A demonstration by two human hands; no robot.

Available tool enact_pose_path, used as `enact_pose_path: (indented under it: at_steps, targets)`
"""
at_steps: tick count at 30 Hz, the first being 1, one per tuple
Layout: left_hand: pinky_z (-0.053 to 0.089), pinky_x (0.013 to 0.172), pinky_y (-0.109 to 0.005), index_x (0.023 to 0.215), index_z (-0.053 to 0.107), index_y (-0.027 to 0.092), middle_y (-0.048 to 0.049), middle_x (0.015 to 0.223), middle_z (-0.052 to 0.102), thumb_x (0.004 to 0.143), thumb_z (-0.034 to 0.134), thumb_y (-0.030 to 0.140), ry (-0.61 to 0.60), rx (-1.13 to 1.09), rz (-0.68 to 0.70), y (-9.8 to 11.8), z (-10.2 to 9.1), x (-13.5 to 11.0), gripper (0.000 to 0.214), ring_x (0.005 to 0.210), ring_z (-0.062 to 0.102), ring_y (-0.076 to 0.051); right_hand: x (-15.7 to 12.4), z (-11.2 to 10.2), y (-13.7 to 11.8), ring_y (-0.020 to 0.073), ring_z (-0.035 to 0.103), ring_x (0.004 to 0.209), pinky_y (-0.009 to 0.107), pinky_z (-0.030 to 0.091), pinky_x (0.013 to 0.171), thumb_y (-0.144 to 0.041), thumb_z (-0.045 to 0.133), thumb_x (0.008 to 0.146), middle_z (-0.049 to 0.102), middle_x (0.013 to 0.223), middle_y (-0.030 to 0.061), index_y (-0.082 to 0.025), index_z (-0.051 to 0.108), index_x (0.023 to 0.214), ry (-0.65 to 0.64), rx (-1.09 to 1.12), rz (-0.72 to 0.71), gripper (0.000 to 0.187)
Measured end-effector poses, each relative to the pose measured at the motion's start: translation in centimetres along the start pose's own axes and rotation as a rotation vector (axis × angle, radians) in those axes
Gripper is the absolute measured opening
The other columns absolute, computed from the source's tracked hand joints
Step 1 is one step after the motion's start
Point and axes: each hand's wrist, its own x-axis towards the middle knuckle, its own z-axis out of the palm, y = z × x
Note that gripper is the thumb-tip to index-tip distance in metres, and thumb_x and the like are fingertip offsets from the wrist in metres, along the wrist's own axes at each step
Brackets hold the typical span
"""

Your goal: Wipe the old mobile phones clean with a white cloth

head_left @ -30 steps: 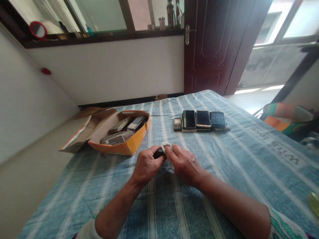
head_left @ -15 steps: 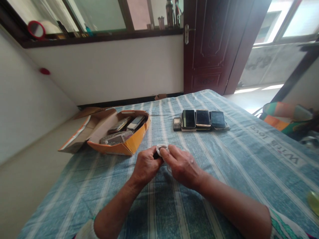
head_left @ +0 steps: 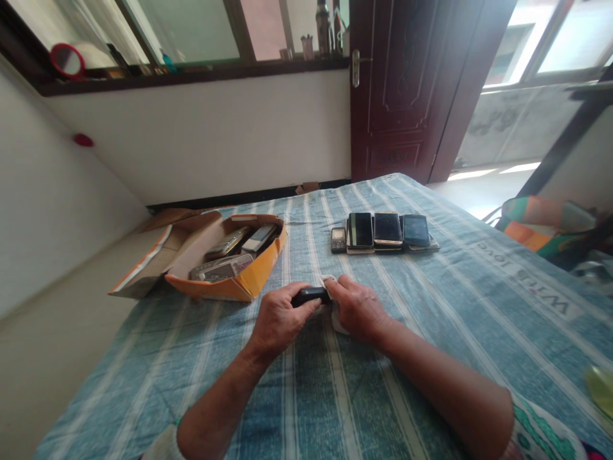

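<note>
Bare hands (head_left: 278,319) and forearms (head_left: 445,390), white sleeves (head_left: 539,434) patterned in green.

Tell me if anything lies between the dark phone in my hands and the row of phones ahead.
Nothing visible does. The left hand grips the dark phone, the right hand presses a white cloth to it, and only striped tablecloth separates them from the row of phones.

The one camera sits on the head and looks forward and down, close above left hand (head_left: 280,319) and right hand (head_left: 357,310), toward the door (head_left: 402,89).
</note>
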Motion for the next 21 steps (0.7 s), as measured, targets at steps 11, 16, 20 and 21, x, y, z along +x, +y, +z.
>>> enact_pose_path:
  at_steps: [11,16,20,21]
  targets:
    - [0.053,0.072,-0.028,0.088,0.071,0.019,-0.0008,0.079,0.072,0.072,0.068,0.034,0.063,-0.073,0.001,-0.6,0.3,0.0,0.022,0.073,0.067,-0.019,0.3,-0.2,0.7,0.0175,0.055,0.070,0.026,0.035,0.058,-0.009,0.042,0.083,0.061,0.091,0.0064,-0.021,0.063,0.108,-0.012,-0.015,0.067,0.035]
    - [0.052,0.071,-0.028,0.084,0.071,0.017,-0.0009,0.076,0.070,0.070,0.070,0.035,0.123,-0.201,-0.037,-0.5,0.3,0.1,0.023,0.073,0.065,-0.019,0.8,0.2,1.7,0.0143,0.052,0.069,0.023,0.034,0.060,-0.005,0.044,0.074,0.061,0.080,0.0030,-0.018,0.067,0.087,0.059,0.269,0.152,0.028]
    - [0.051,0.070,-0.026,0.088,0.072,0.017,-0.0004,0.077,0.070,0.067,0.074,0.035,0.193,-0.307,-0.091,-1.0,0.4,0.2,0.028,0.074,0.064,-0.018,1.1,0.4,1.7,0.0111,0.046,0.059,0.020,0.031,0.054,-0.006,0.042,0.065,0.050,0.058,-0.0035,-0.016,0.059,0.064,0.067,0.638,0.252,0.020]
    - [0.051,0.069,-0.025,0.088,0.072,0.017,-0.0002,0.077,0.069,0.066,0.075,0.035,0.197,-0.335,-0.103,-1.2,0.5,0.2,0.029,0.073,0.064,-0.017,1.1,0.3,1.6,0.0109,0.045,0.059,0.020,0.030,0.054,-0.006,0.041,0.063,0.049,0.057,-0.0041,-0.016,0.059,0.064,0.065,0.692,0.271,0.020]
